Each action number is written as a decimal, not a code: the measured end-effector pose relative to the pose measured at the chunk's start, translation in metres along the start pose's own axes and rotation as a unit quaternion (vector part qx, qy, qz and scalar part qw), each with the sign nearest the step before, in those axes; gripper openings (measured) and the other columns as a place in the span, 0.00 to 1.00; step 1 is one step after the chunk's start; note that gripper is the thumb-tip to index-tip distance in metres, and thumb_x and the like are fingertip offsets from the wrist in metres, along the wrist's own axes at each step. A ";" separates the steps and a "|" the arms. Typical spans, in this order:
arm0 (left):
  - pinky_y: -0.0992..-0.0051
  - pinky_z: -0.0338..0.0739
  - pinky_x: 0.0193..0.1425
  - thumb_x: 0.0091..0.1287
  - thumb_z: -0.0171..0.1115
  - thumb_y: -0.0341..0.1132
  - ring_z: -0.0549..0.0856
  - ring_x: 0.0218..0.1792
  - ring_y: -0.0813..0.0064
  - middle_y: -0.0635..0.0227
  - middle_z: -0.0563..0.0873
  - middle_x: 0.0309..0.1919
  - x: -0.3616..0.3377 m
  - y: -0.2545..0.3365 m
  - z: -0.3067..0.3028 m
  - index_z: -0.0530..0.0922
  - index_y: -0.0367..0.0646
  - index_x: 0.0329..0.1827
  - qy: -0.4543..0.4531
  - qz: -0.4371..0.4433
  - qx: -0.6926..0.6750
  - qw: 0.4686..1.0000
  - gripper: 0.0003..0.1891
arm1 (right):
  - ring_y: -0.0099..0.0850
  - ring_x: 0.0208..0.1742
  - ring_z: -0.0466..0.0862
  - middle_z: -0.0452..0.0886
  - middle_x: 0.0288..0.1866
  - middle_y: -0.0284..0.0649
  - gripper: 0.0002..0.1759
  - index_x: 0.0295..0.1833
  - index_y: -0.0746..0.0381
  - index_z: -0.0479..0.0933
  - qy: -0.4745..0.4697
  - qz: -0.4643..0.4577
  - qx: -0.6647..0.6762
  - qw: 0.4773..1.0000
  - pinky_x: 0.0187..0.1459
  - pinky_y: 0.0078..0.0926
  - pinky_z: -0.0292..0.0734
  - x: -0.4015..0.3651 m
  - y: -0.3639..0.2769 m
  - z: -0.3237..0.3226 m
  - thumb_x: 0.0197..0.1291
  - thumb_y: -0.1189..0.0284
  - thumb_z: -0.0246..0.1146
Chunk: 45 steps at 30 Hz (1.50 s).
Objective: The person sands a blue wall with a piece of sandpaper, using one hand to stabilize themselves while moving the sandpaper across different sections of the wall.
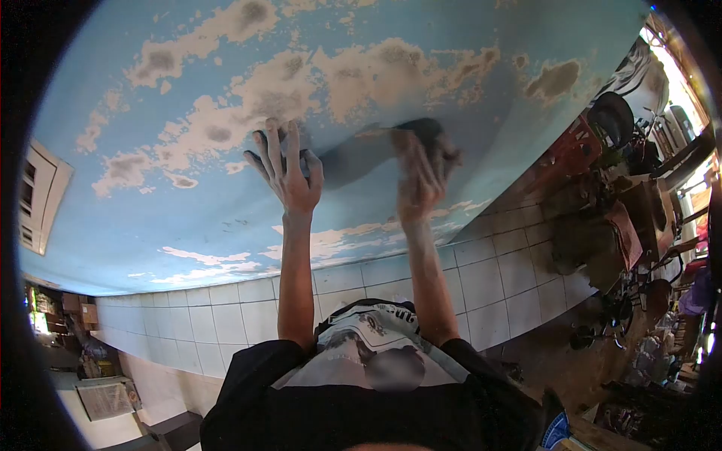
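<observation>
A blue wall (pixel 256 203) with peeled white and grey patches fills the upper view. My left hand (pixel 292 169) rests against it with fingers spread, nothing held, at the lower edge of a large peeled patch (pixel 282 83). To its right, my right hand (pixel 423 171) is smeared by motion close to the wall surface. A dark shape, partly shadow, shows beside its fingers; whether the hand holds anything is hidden by blur.
White tiles (pixel 481 278) run along the wall's lower part. A white framed panel (pixel 43 197) is at the far left. On the right stand a red crate (pixel 575 150), a dark round seat (pixel 611 120) and cluttered items.
</observation>
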State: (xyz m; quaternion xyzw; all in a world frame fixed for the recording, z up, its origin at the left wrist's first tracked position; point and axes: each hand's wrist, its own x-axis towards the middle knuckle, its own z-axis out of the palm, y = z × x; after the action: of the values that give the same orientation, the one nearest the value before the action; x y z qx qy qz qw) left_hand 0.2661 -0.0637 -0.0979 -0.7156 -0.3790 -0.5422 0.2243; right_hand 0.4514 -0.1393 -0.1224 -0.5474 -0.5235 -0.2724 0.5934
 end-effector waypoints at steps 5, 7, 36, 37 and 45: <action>0.43 0.32 0.70 0.61 0.49 0.35 0.47 0.73 0.51 0.56 0.56 0.71 -0.002 -0.005 0.000 0.65 0.45 0.68 -0.017 0.003 -0.007 1.000 0.28 | 0.48 0.62 0.72 0.81 0.51 0.47 0.16 0.48 0.64 0.80 0.031 0.022 0.088 0.995 0.67 0.58 0.49 0.003 -0.012 0.015 0.54 0.81 0.55; 0.43 0.32 0.70 0.61 0.49 0.36 0.47 0.73 0.51 0.56 0.56 0.71 -0.003 -0.002 0.001 0.65 0.45 0.68 -0.020 0.001 -0.007 1.000 0.28 | 0.48 0.61 0.73 0.81 0.51 0.47 0.17 0.47 0.64 0.81 0.020 -0.033 0.061 0.997 0.67 0.57 0.47 0.004 -0.018 0.014 0.51 0.83 0.55; 0.43 0.30 0.70 0.58 0.51 0.36 0.47 0.73 0.54 0.57 0.58 0.71 -0.004 0.000 0.014 0.70 0.46 0.64 0.042 -0.016 -0.042 0.998 0.27 | 0.45 0.61 0.74 0.82 0.49 0.41 0.20 0.45 0.65 0.81 0.020 -0.018 0.032 0.999 0.68 0.58 0.46 0.026 0.017 -0.008 0.45 0.83 0.53; 0.43 0.30 0.70 0.58 0.51 0.36 0.47 0.74 0.54 0.57 0.58 0.71 -0.005 0.000 0.015 0.69 0.46 0.64 0.046 -0.021 -0.037 0.998 0.27 | 0.44 0.60 0.74 0.83 0.48 0.41 0.19 0.44 0.64 0.82 0.021 -0.050 0.063 0.997 0.67 0.58 0.48 0.021 0.011 -0.001 0.46 0.83 0.53; 0.44 0.29 0.70 0.62 0.49 0.36 0.45 0.74 0.52 0.53 0.55 0.71 -0.009 -0.004 0.005 0.63 0.42 0.68 -0.015 0.010 0.004 1.000 0.28 | 0.37 0.56 0.79 0.84 0.45 0.35 0.16 0.47 0.62 0.81 0.032 0.004 -0.100 0.994 0.67 0.61 0.42 0.025 -0.003 -0.010 0.52 0.81 0.56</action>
State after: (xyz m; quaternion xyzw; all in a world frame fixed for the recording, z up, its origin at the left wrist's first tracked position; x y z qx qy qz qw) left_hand 0.2650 -0.0608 -0.1085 -0.7264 -0.3775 -0.5276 0.2267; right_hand 0.4601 -0.1431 -0.0966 -0.5970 -0.4724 -0.3385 0.5531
